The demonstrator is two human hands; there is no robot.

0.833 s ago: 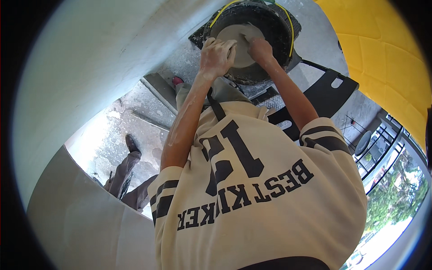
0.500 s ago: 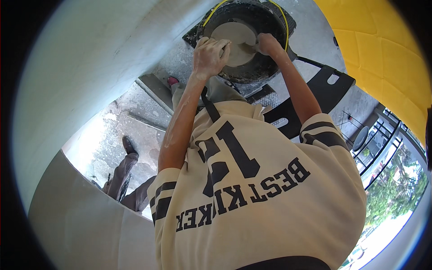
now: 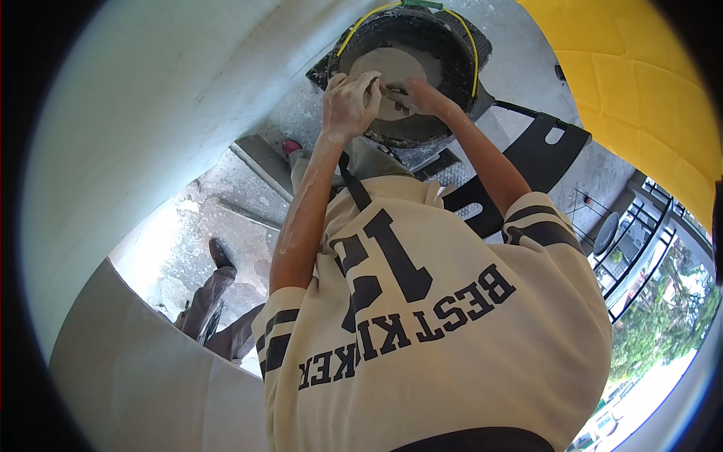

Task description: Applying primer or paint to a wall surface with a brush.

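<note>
A black round bucket with a yellow-edged rim sits on the concrete floor at the top of the view, holding a flat grey wet mass. My left hand, dusted white, reaches into the bucket with its fingers curled over the near edge of the grey mass. My right hand meets it from the right, fingers together and touching the same spot. Whether either hand grips anything is hidden by the fingers. My cream shirt with dark print fills the lower middle.
A white curved wall runs along the left. A yellow surface is at the upper right. A black board with a cut-out lies right of the bucket. Another person's legs and dark shoe stand at lower left. Railings and trees are at the right.
My right hand has left the bucket's far rim and come in to meet my left hand over the near edge of the grey mass. My left hand's fingers have curled.
</note>
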